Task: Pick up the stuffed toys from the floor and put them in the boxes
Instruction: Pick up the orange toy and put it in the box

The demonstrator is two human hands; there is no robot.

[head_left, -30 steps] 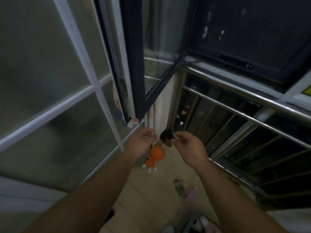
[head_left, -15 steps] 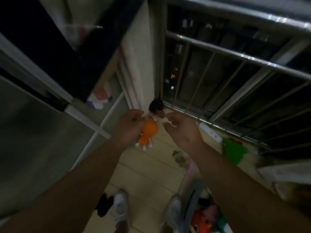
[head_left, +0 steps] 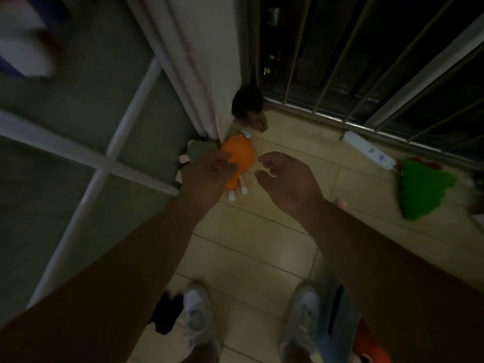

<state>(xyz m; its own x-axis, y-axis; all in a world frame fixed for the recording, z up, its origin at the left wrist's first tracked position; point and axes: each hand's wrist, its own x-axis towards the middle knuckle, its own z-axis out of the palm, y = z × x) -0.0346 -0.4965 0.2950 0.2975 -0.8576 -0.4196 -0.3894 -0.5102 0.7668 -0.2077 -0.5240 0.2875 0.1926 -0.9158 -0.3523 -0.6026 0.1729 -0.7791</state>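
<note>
Item, doll point(head_left: 239, 153): orange body, dark-haired head, white feet; it is showing in the corner where the curtain point(head_left: 204, 61) is meeting the railing point(head_left: 340, 61), head pointing away from you, feet pointing toward you, over the tiled floor point(head_left: 262, 244). Whether it is resting on the tiles or hanging above them, you cannot tell. Your left hand point(head_left: 209, 171) is covering the doll's left side, its fingers point(head_left: 222, 163) bunching together against the orange body and pinching its edge; the view is blurring here. Your right hand point(head_left: 288, 179) is hovering just beside the doll without touching it, fingers loosely curling, slightly spread, holding nothing. Item, green toy point(head_left: 424, 189): it is lying on the floor well to your right, near the railing. Item, power strip point(head_left: 366, 150): white, lying along the railing's foot, between doll and green toy. Item, glass door point(head_left: 104, 158): white-framed, running along your left. Item, shoes point(head_left: 199, 315): pale, you are standing in them at the bottom of the view, with a black cloth point(head_left: 165, 313) lying just beside the left one.
</note>
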